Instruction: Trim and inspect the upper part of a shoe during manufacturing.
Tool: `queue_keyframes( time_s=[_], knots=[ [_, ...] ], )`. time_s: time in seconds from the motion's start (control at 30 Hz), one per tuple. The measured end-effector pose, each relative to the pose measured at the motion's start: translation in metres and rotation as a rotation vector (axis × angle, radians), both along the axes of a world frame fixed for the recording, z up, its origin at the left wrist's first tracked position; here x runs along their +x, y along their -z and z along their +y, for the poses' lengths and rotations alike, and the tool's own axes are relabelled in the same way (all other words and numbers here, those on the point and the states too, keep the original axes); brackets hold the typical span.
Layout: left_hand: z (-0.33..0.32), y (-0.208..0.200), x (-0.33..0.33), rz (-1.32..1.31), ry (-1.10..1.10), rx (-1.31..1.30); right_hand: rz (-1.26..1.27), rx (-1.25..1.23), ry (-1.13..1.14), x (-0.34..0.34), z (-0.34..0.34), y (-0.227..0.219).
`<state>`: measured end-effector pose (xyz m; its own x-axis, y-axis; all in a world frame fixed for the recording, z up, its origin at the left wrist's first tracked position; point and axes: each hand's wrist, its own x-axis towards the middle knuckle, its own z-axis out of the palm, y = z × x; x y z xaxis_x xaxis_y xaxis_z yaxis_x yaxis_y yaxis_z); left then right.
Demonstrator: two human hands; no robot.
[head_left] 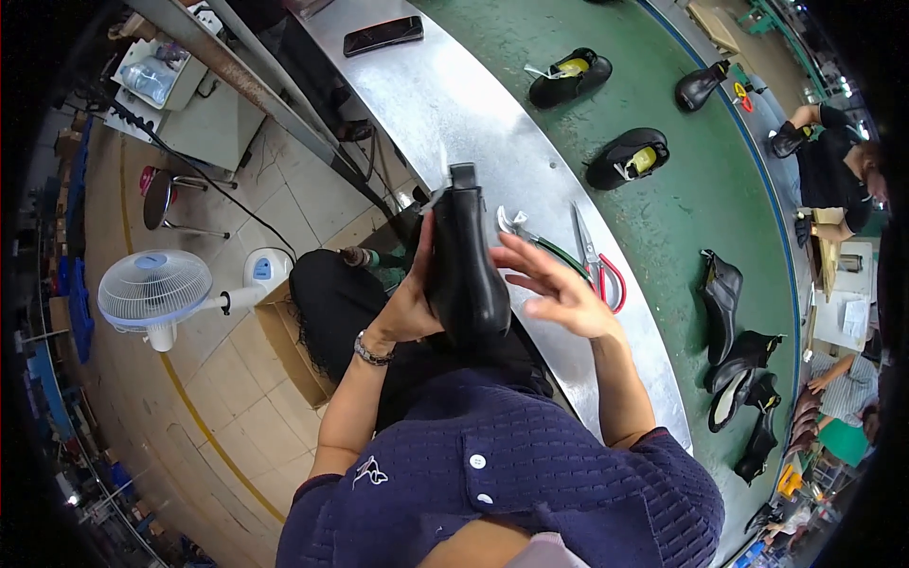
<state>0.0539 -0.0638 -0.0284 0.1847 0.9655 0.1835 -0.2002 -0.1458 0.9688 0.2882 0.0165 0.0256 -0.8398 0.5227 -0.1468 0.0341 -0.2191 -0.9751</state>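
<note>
The left hand [412, 308] is gripping a black shoe [466, 275], holding it up by the edge of the metal table [492, 104]; the right hand [563, 293] is hovering open just beside it; scissors [581, 237] are lying near that hand; a phone [383, 36] is resting farther off; other shoes [629, 159] are standing on the green surface [682, 222].

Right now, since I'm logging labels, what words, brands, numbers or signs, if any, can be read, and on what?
None can be read.
Navy shirt: white emblem, apparently a figure, no readable letters.
Fan: any marking is too small.
White sheet, far right: too small and blurred.
Black shoe in the left hand: no lettering visible.
</note>
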Motion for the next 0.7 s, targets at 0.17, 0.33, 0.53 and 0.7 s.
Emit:
queue_keyframes(
  time_s=[0.17, 0.33, 0.53, 0.7],
  knots=[
    [0.007, -0.009, 0.018, 0.355, -0.053, 0.023, -0.316, 0.154, 0.087, 0.006, -0.003, -0.048],
    [-0.013, -0.003, 0.049, 0.382, -0.129, -0.137, -0.475, 0.097, -0.034, 0.033, 0.008, -0.029],
    [0.015, 0.021, 0.072, 0.141, -0.247, -0.386, -0.522, 0.129, 0.014, 0.057, -0.003, 0.012],
    [0.022, 0.042, 0.084, 0.300, -0.301, -0.396, -0.592, 0.109, 0.237, 0.064, -0.017, 0.041]
  ],
)
